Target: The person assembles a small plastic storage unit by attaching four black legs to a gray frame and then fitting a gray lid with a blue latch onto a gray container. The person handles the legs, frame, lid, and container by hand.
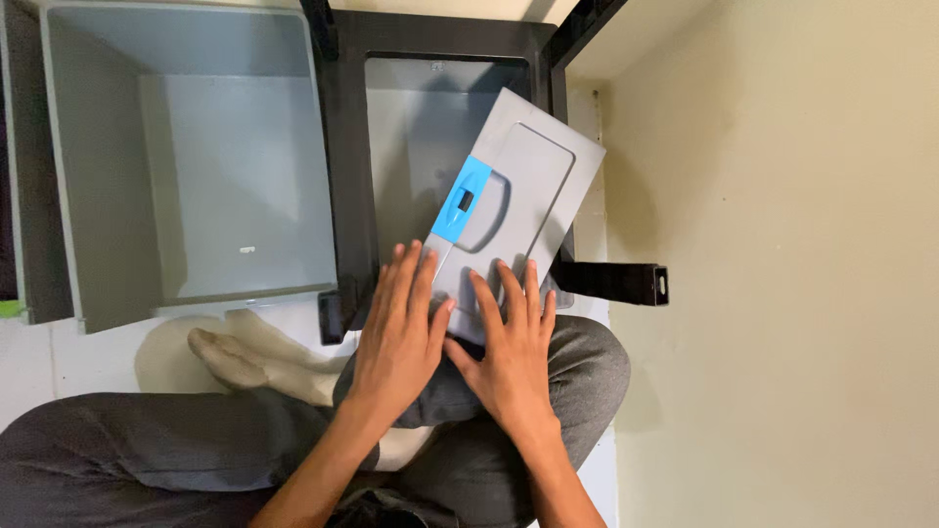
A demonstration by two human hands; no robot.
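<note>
Your left hand (396,332) and right hand (509,357) both lie flat, fingers spread wide, palms down on the near edge of the flat grey plastic lid with a blue latch strip (518,210). Neither hand grips anything; they press or steady the lid from above.

The lid sits at centre frame, tilted askew, so its corners do not line up with the opening below. It rests over the smaller grey plastic bin (421,137), which is seated in the black frame (347,176) at upper centre. Part of that bin's interior shows to the left of the lid, so the lid is not closed down. By my judgement, the lid is laid on but not squared or seated; alignment and latching remain.

The larger open grey plastic bin (186,156) occupies the upper left of the frame, uncovered, with nothing visible inside. A black bracket arm (611,284) projects to the right of the lid, at centre right, close to the cream wall (782,264).

You sit cross-legged on the pale tiled floor (29,362) in dark grey trousers (147,440), lower frame, one light-socked foot (230,357) near the larger bin.
</note>
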